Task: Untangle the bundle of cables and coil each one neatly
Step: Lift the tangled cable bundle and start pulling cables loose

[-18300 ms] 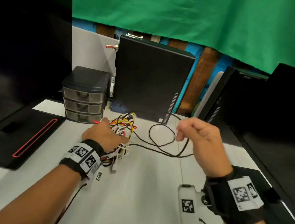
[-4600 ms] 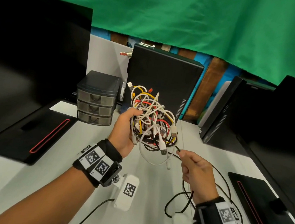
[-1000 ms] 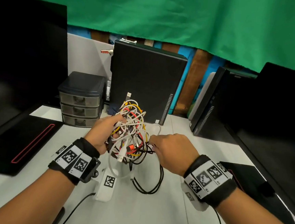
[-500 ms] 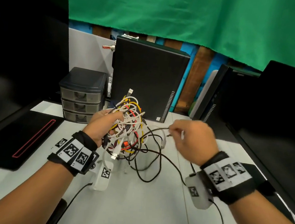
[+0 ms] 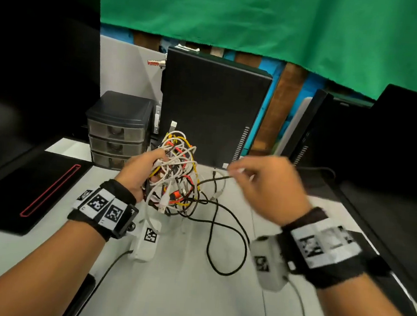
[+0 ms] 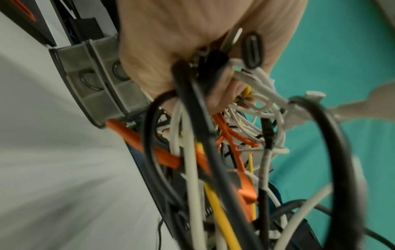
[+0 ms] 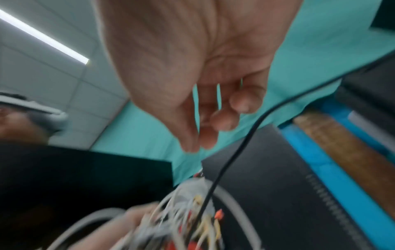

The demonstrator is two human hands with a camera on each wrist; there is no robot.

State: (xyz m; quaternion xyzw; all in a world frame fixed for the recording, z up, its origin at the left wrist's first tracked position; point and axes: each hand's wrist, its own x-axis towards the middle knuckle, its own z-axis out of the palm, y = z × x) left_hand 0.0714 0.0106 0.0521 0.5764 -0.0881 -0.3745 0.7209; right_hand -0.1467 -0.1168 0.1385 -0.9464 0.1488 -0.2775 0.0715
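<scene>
While the left hand [image 5: 142, 171] is gripping the bundle of cables [image 5: 175, 175] just above the white table [image 5: 178, 293], near its far edge, the right hand [image 5: 263, 185] is pinching a thin black cable [image 5: 210, 179] and drawing it sideways; I judge this as the untangling step; next it needs a slow pull, then coiling; the cords are smooth, round, looped; white, yellow, orange, black.

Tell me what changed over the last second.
The right hand drew away from the cable bundle to the right, pulling the black cable out in its fingertips. The left hand kept gripping the bundle above the desk.
</scene>
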